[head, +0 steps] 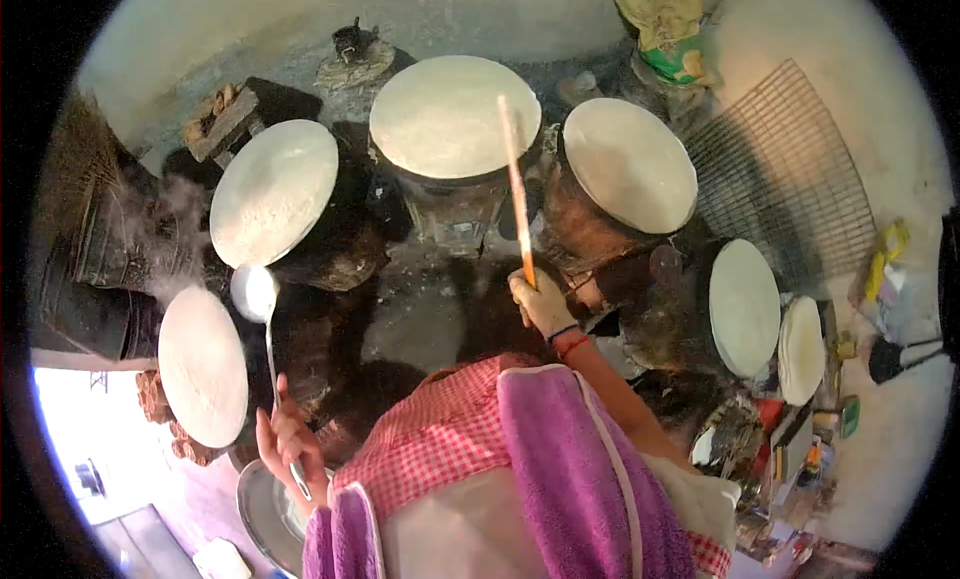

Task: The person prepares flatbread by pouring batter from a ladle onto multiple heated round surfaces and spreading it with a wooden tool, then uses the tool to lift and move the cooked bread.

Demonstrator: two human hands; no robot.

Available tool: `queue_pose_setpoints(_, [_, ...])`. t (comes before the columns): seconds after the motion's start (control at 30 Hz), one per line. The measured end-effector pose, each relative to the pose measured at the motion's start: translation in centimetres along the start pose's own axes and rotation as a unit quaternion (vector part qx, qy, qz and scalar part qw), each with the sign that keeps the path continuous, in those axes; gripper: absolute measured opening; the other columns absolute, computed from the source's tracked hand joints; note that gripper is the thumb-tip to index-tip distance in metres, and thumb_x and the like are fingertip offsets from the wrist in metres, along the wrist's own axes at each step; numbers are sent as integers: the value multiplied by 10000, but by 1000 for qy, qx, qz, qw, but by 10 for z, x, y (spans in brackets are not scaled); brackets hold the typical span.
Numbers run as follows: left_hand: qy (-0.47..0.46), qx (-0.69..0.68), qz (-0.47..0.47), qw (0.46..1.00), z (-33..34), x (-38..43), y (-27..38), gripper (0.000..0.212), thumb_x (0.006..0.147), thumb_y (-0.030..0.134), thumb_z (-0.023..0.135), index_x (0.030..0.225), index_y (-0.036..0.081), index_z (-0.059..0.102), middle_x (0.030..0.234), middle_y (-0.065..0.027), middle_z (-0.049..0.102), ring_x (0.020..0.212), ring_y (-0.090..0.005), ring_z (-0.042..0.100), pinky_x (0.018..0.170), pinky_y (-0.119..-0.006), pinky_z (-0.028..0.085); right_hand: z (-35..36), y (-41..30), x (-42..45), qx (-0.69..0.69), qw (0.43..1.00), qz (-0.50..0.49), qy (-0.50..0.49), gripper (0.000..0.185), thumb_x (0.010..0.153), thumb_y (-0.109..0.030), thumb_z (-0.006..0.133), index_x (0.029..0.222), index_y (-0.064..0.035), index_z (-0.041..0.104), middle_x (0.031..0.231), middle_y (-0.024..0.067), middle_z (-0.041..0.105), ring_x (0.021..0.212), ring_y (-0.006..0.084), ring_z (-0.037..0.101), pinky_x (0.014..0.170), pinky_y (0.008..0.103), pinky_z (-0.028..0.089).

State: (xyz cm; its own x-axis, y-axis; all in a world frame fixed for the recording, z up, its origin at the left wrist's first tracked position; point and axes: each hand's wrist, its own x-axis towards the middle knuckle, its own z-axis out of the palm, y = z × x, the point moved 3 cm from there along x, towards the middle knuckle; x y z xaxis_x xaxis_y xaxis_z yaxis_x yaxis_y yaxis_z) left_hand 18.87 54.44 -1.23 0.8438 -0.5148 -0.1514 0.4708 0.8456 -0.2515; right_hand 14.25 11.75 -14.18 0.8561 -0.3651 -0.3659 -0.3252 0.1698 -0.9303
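My left hand (pixel 291 438) holds a long-handled metal ladle (pixel 271 346). Its bright bowl is raised beside the lower edge of the left griddle, which carries a round white layer like batter or flatbread (pixel 274 193). Below and left, steam rises near a second white round (pixel 202 365). My right hand (pixel 541 301) grips a slim wooden stick (pixel 517 189) at its lower end. In this view the stick's tip overlaps the large middle white round (pixel 450 118); whether they touch I cannot tell.
To the right are two more white rounds (pixel 630 166) (pixel 744 307) on dark stoves, then a stack of flat rounds (pixel 801 350). A wire mesh (pixel 787 174) leans against the wall. Lower left stands a metal basin (pixel 262 511). Bricks (pixel 225 125) lie behind the left griddle.
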Motion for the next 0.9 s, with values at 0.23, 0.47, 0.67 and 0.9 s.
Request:
queue_pose_setpoints(0.23, [5,-64,-11,998,21,107,-90,631,990,182,513,1439,-130,199,798,-17,383,551,-79,386,432,-214,382,-17,-3,119,-22,1000,-4,-7,175,945,-210,566,1031,-63,608,657,26,564,458,134,513,444,321,446])
queue_pose_setpoints(0.47, [13,0,111,994,44,97,-61,554,1010,163,434,1421,-144,226,759,-11,360,531,-87,381,423,-238,382,71,-27,221,-243,969,-50,15,293,888,-272,582,1113,-100,655,977,205,684,939,380,657,834,456,518])
queue_pose_setpoints(0.67, [28,10,222,975,46,58,14,509,1014,131,398,1407,-155,245,747,-18,351,534,-98,381,428,-253,380,153,-31,251,25,999,46,1,245,895,-83,558,1124,-29,627,848,80,654,660,157,646,542,289,546])
queue_pose_setpoints(0.9, [70,-12,312,947,59,29,87,527,998,90,415,1406,-174,211,797,-42,387,526,-93,388,405,-236,372,246,-91,297,-175,982,-2,-76,235,943,-200,545,1118,-62,621,691,47,633,490,151,609,467,293,499])
